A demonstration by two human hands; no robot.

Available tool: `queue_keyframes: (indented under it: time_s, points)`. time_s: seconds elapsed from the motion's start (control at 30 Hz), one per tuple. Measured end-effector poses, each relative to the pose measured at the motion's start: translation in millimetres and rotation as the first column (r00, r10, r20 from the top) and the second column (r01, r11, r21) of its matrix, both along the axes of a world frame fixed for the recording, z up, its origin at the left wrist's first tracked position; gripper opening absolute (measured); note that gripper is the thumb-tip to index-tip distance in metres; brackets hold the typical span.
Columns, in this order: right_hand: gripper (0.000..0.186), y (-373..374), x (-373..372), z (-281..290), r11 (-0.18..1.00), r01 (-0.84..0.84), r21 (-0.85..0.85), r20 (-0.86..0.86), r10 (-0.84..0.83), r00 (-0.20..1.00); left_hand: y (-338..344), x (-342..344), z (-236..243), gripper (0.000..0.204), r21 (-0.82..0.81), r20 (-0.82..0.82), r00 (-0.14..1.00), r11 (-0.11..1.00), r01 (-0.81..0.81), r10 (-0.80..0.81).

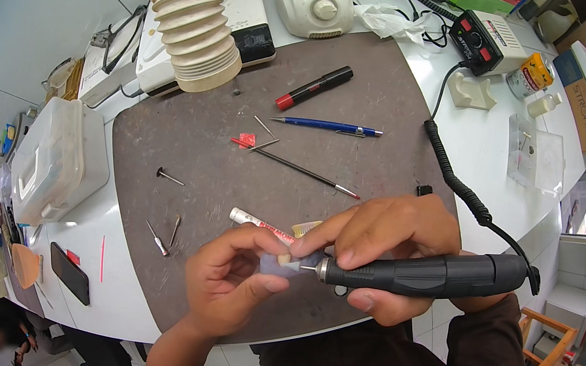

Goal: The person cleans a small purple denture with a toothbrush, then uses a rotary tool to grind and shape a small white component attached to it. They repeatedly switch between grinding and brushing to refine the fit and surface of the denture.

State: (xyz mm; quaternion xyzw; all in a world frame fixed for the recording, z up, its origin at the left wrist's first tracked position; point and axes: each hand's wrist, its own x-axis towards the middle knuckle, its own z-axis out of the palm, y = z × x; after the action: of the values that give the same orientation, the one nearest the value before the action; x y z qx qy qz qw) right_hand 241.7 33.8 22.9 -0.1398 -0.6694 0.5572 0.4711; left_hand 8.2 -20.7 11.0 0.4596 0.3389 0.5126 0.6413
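My right hand (400, 225) is wrapped round a black rotary handpiece (438, 274), its metal nose and thin bit pointing left. Between the fingers and thumb of my left hand (221, 282) is a small bluish, translucent piece (270, 264) with a cream, tooth-like part on it. The bit's tip is at this piece; whether it touches, I cannot tell. My right fingertips rest close to my left fingers. Just beyond them lie a white tube with red print (248, 219) and a small yellowish ridged piece (305, 227), both partly hidden.
On the brown mat lie a marker (315, 88), a blue mechanical pencil (328, 125), a thin brush (310, 173) and several small burs. A ribbed suction hose (196, 17) hangs over the far left. The handpiece's coiled cord (456, 179) runs to a control box (486, 44) at the far right.
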Motion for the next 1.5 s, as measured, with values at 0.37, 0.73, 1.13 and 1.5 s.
queue_keyframes:
  time_s: [0.37,0.73,1.13,1.5]
  points:
    - [0.038,1,2,4,0.982,0.017,0.19,0.139,-0.044,0.989,3,0,1,0.034,0.127,-0.167,0.984,0.991,-0.041,0.062]
    - [0.032,4,0,6,0.976,0.032,0.215,0.141,-0.063,0.988,3,2,3,0.036,0.15,-0.215,0.971,0.986,-0.076,0.107]
    - [0.033,2,1,5,0.991,0.016,0.135,0.121,-0.032,0.992,1,1,3,0.035,0.087,-0.2,0.977,0.995,-0.055,0.072]
    - [0.032,5,1,4,0.991,0.022,0.13,0.12,-0.038,0.992,4,1,2,0.033,0.218,-0.301,0.949,0.976,-0.026,0.093]
